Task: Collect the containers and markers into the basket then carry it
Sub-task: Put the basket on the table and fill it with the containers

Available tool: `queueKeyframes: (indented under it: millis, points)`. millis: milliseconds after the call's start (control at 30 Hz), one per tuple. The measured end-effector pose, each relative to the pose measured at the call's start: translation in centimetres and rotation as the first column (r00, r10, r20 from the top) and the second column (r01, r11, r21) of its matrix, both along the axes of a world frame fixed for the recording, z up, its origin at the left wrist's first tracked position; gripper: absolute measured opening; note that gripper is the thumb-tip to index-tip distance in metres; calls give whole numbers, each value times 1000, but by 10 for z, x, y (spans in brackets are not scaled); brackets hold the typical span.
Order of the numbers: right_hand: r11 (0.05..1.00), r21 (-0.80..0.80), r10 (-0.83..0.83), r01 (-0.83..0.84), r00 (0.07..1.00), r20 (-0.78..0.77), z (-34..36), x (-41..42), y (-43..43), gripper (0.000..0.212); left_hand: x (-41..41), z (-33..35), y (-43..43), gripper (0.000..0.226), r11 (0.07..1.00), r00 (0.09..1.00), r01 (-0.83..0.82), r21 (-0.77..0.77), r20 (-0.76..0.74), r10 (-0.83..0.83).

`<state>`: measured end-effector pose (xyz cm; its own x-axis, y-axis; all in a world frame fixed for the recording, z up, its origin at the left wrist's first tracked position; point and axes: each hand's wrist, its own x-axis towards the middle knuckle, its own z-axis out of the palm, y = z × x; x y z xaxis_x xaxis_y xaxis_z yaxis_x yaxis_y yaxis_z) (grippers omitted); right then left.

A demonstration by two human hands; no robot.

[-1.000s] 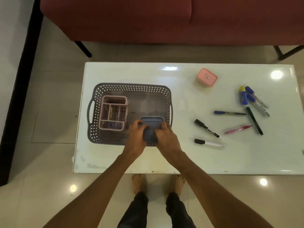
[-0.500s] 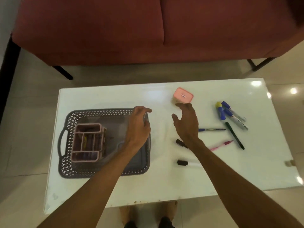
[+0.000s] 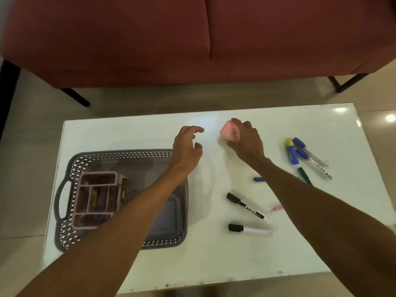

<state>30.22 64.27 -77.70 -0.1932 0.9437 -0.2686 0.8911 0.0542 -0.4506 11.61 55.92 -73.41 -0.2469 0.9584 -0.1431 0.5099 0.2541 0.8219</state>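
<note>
Item: small pink container [image 3: 227, 132]. Rounded-corner box, pale pink, with a small dark-outlined mark on its lid. It sits on the far middle part of the white counter [image 3: 214, 264], tipped slightly, well apart from the basket. The right hand [image 3: 246, 142] grips it, fingers [image 3: 240, 123] curled over its far edge and thumb at its near side.

Left hand [image 3: 186, 146]: holds nothing, its fingers loosely spread, above the counter just past the basket's far right corner, near the pink container but not touching it.

Basket [image 3: 70, 168]: dark grey, perforated walls, a loop handle at its left end, on the left part of the counter. Inside:
- pink divided organiser [image 3: 97, 175], left half, something yellow in one compartment;
- grey-blue lidded container [image 3: 169, 219], near right corner, partly hidden by the left forearm.

Loose on the counter, right of the basket:
- black-capped marker [image 3: 245, 205], lying diagonally;
- black-capped white marker [image 3: 249, 229], nearer the front edge;
- blue pen [image 3: 258, 179] and pink pen [image 3: 276, 207], each mostly hidden by the right forearm;
- green marker [image 3: 304, 174], partly hidden;
- yellow-capped blue marker [image 3: 291, 152] and two blue-capped markers [image 3: 308, 154], clustered far right.

Beyond the counter: a red sofa [image 3: 192, 39] on dark legs.
</note>
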Motion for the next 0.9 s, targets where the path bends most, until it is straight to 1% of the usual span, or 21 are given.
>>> queueKeyframes:
  millis: [100,233,400,500,633,733,833,900]
  points:
    - [999,42,-1,4,998,-67,8,-8,-17,73,-12,1,-10,48,999,999,-33,-10,-1,33]
    - [996,93,18,-5,990,-138,34,-34,-43,78,-39,8,-27,49,995,996,-94,-29,-7,93]
    - [985,139,128,-104,976,-176,65,-83,-80,79,-78,18,-61,48,985,985,-171,-34,-29,170]
    - [966,176,220,-190,961,-169,72,-117,-102,77,-103,22,-86,50,977,977,-214,-27,-6,214]
    - [960,124,270,-250,944,-188,72,-161,-124,80,-135,30,-117,51,966,966,-257,-15,12,257]
    - [954,84,298,-288,943,-147,66,-193,-137,80,-160,33,-133,47,954,954,-298,-30,8,298]
    - [950,58,312,-307,945,-96,55,-220,-149,73,-183,37,-144,44,936,937,-350,-18,-6,350]
    - [963,44,269,-266,959,-87,45,-232,-154,66,-193,39,-148,43,927,927,-375,-17,-1,375]
